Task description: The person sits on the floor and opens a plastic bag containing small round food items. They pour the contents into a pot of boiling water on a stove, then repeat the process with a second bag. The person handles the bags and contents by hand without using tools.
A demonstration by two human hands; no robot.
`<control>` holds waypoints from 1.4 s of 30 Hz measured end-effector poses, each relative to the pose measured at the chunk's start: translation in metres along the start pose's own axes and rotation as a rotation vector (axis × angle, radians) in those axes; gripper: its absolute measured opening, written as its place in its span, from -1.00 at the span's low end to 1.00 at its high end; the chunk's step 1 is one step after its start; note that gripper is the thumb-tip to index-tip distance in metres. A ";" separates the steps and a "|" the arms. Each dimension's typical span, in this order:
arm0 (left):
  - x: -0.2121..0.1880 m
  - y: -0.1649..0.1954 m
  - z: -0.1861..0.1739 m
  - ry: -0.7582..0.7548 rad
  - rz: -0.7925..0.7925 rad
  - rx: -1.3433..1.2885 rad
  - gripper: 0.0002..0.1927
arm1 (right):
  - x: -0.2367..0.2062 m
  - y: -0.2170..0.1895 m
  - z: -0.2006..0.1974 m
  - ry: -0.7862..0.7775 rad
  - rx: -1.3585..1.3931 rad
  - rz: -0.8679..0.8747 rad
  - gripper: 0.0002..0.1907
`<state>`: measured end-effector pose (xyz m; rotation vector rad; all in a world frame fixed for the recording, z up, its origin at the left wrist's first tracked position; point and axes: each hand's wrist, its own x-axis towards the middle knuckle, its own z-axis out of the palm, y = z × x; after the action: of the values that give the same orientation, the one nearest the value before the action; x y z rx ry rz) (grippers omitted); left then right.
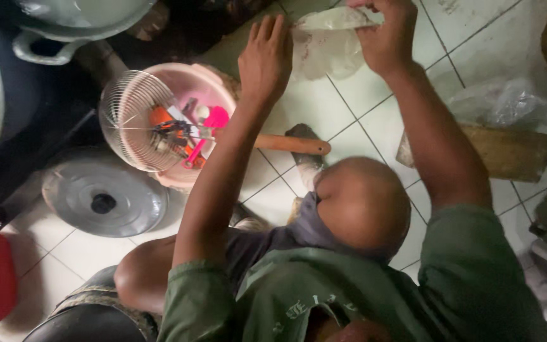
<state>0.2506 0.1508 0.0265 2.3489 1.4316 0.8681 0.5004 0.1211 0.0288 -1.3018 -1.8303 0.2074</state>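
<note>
Right hand pinches a clear plastic bag above the tiled floor; left hand hovers beside it, fingers together and straight.

Crumpled translucent plastic bag, red-smeared, held above white tiled floor

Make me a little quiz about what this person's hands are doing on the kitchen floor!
1. True or false: the right hand grips a clear plastic bag.
2. What lies in the pink basin? A) a wire fan guard B) a shoe C) a book
3. Is the left hand open flat or closed in a fist?

Key
1. True.
2. A: the wire fan guard leans in the basin over small colourful items.
3. Open flat, fingers stretched, beside the bag.
</note>
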 end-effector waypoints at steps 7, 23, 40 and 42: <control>-0.072 -0.045 0.067 -0.174 0.310 0.021 -0.70 | -0.121 0.029 0.034 -0.004 -0.276 -0.062 -0.57; -0.122 -0.046 0.134 -0.884 -0.159 -0.014 -0.64 | -0.184 0.097 0.125 -0.260 -0.023 0.544 -0.69; -0.111 -0.026 0.202 -0.468 -1.233 -1.207 -0.32 | -0.206 0.052 0.102 -0.225 -0.355 0.204 -0.86; -0.113 -0.023 0.200 -0.647 -0.605 -0.681 -0.46 | -0.210 0.035 0.102 -0.243 -0.404 0.160 -0.86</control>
<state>0.3176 0.0810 -0.1832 1.3726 1.1870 0.2947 0.4707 -0.0059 -0.1685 -1.7710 -2.0437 0.0848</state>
